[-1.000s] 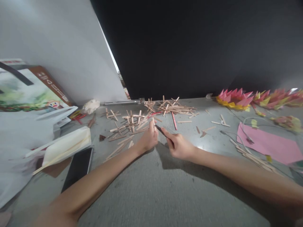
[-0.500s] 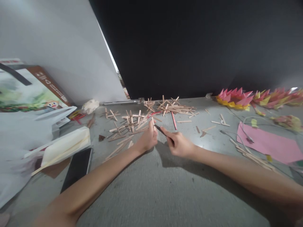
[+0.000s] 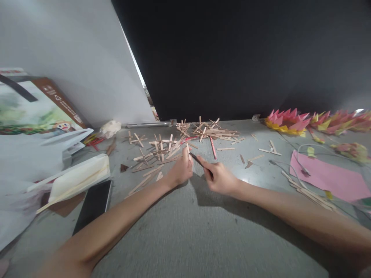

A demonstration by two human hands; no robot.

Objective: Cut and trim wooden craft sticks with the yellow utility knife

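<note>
Above the middle of the table, my left hand [image 3: 182, 168] is closed around a pale wooden craft stick [image 3: 188, 151], which pokes up past its fingers. My right hand [image 3: 220, 177] grips a slim black craft knife [image 3: 198, 160], its index finger stretched along the handle. The knife's tip meets the stick beside my left thumb; the fine edge is too small to make out. Just beyond both hands lies a loose heap of craft sticks [image 3: 223, 133], several joined into crosses. A red patterned pencil-like rod [image 3: 213, 148] rests close to my right hand.
At left are a phone [image 3: 92, 204], a cream paper packet [image 3: 79, 177] and white plastic bags [image 3: 17, 166]. Pink and yellow folded-paper flowers [image 3: 286, 121] stand back right, near pink paper [image 3: 327, 175], a cable [image 3: 303, 168] and more sticks [image 3: 310, 193]. A black panel [image 3: 246, 58] rises behind.
Both hands keep nearly the same pose, with the knife still against the stick. The view has shifted very slightly; nothing else has visibly moved.
</note>
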